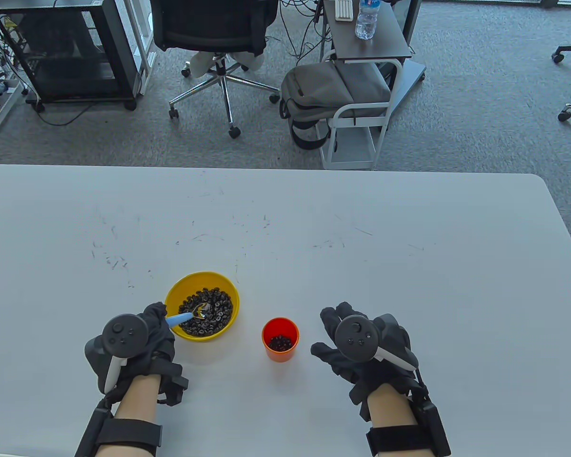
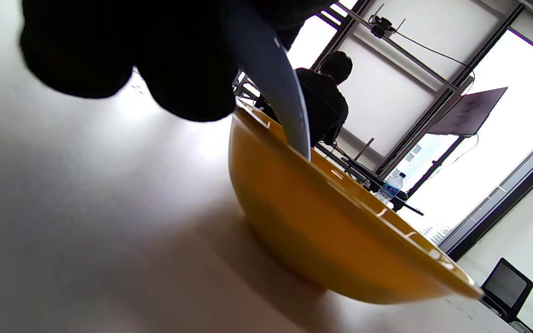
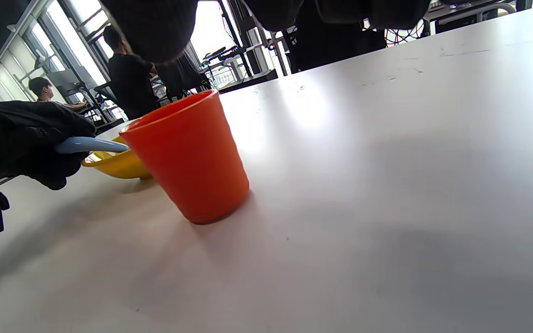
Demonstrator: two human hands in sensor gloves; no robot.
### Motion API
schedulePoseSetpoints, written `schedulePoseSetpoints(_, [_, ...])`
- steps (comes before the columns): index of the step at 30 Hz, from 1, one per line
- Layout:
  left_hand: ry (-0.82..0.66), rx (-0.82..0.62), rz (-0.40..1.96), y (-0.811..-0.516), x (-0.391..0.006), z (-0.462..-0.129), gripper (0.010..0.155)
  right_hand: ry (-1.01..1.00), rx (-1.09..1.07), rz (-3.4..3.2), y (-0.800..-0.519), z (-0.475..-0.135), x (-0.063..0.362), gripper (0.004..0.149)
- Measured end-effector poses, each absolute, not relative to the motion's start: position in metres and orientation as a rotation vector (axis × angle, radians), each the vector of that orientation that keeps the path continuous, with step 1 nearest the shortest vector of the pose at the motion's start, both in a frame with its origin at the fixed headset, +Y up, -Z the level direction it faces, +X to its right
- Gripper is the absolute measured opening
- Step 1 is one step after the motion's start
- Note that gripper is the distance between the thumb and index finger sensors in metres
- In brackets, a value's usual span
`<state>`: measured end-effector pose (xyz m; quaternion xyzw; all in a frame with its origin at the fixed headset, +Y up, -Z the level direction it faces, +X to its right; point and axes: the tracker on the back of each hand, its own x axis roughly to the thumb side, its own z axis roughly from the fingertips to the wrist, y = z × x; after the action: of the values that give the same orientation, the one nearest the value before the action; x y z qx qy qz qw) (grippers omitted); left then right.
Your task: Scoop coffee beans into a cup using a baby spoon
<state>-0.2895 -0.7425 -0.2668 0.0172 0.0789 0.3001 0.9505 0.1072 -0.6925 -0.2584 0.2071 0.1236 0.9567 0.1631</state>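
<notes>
A yellow bowl (image 1: pixel 176 290) holds dark coffee beans (image 1: pixel 214 309). My left hand (image 1: pixel 152 328) grips the light-blue handle of a baby spoon (image 1: pixel 188 317); the spoon's metal bowl lies in the beans. In the left wrist view the spoon handle (image 2: pixel 271 78) runs down from my fingers over the bowl's rim (image 2: pixel 322 222). An orange cup (image 1: pixel 280 354) with a few beans (image 1: pixel 280 342) in the bottom stands right of the bowl. My right hand (image 1: pixel 335 340) rests open on the table just right of the cup (image 3: pixel 188 152), not touching it.
The white table (image 1: pixel 361 238) reaches far back and to both sides. Beyond its far edge stand an office chair (image 1: pixel 219 43), a grey backpack on a cart (image 1: pixel 333 90) and a water bottle (image 1: pixel 366 19).
</notes>
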Motion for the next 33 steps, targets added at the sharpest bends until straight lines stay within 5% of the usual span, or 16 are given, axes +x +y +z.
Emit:
schedulePoseSetpoints(9, [0.148, 0.011, 0.501, -0.744, -0.29, -0.267, 0.047, 0.351, 0.592, 2.733, -0.692, -0.259, 0.107, 0.077])
schedulePoseSetpoints(19, [-0.219, 0.219, 0.323, -0.699, -0.258, -0.258, 0.058, 0.26, 0.584, 2.746, -0.687, -0.255, 0.109, 0.077])
schedulePoseSetpoints(33, [-0.504, 0.059, 0.171, -0.688, -0.202, -0.249, 0.071, 0.054, 0.524, 2.829, -0.681, -0.25, 0.116, 0.081])
